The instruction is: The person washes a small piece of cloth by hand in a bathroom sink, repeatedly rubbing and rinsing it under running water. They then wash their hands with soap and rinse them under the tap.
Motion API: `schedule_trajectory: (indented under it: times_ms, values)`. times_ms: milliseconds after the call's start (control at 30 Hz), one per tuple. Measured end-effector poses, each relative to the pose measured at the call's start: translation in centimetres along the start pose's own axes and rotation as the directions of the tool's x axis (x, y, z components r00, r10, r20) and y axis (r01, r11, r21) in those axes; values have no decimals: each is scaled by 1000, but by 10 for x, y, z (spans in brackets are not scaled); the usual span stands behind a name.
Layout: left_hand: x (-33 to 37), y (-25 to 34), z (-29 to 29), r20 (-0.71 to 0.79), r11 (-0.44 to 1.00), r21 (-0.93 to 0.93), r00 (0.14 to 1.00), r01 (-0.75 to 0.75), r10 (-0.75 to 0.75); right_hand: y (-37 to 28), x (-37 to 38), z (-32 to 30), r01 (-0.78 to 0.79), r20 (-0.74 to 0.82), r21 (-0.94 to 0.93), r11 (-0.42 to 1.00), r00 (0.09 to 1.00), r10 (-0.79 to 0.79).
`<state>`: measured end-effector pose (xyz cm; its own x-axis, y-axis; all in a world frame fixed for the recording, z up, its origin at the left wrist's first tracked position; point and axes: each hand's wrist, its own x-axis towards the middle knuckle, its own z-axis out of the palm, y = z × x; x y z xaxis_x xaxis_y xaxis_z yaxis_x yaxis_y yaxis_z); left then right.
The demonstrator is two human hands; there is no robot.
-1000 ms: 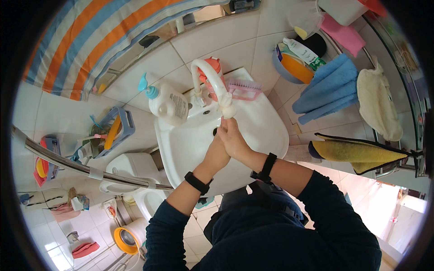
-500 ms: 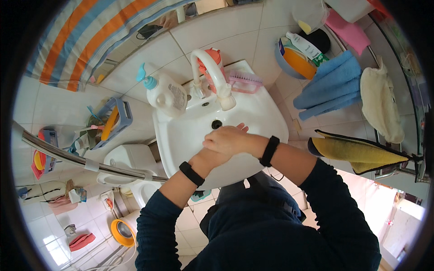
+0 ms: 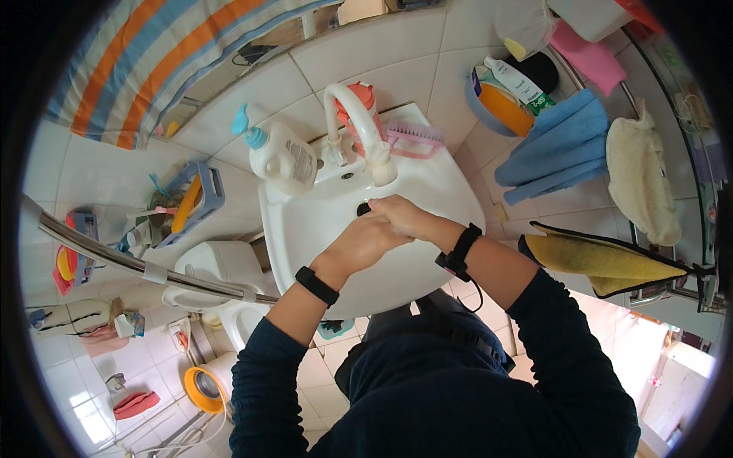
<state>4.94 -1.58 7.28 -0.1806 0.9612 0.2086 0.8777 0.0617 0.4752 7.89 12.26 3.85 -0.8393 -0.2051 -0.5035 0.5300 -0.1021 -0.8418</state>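
Over the white sink basin (image 3: pixel 305 240), just in front of its dark drain, my two hands are clasped together. My left hand (image 3: pixel 365 243) shows its back, and its fingers bend in against the other hand. From the right, my right hand (image 3: pixel 406 217) closes round the fingers of the left one. The palms and most fingertips are hidden where the hands meet. Beyond them the white curved faucet (image 3: pixel 359 114) arches over the basin; I cannot see water running from it. A dark band sits on each wrist.
On the sink's back rim stand a white pump bottle (image 3: pixel 282 162), a red container (image 3: pixel 357 107) and a pink brush (image 3: pixel 414 137). A blue towel (image 3: pixel 553 145) and a yellow cloth (image 3: pixel 603 256) hang at right. A metal rail (image 3: pixel 99 253) crosses the left side.
My right hand has slid off the back of my left hand and now closes round its fingers. My left hand, lower before, shows its back on top.
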Motion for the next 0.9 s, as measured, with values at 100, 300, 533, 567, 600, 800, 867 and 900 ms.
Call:
schedule_trajectory:
  times_ms: [100, 300, 533, 567, 600, 800, 867, 900]
  values:
    - [2, -2, -7, -122, 991, -126, 991, 45, -61, -4, 0, -1, -34, -36, 194, 980, 999, 41]
    - [-4, 0, -13, -220, 807, -484, 845, 338, -487, 1, 0, -2, -91, -27, 523, 848, 992, 123]
    - [5, -15, 12, 390, -475, -880, 615, 29, -685, 0, 7, 17, -224, 279, 880, 419, 957, -74]
    - [6, -16, 15, 380, -491, -871, 619, -10, -688, 2, 10, 20, -197, 231, 886, 419, 972, -31]
    - [8, -16, 19, 371, -501, -864, 615, -46, -696, 5, 13, 24, -191, 233, 885, 425, 971, -50]
    - [20, -13, 19, 372, -485, -868, 504, -110, -780, 14, 35, 40, 354, -366, 183, 917, 890, -270]
    - [24, -10, 18, 383, -485, -862, 439, -148, -813, 12, 38, 40, 511, -348, -397, 763, 685, -640]
    - [25, -9, 19, 389, -479, -860, 378, -177, -840, 9, 40, 40, 465, -283, -609, 643, 630, -723]
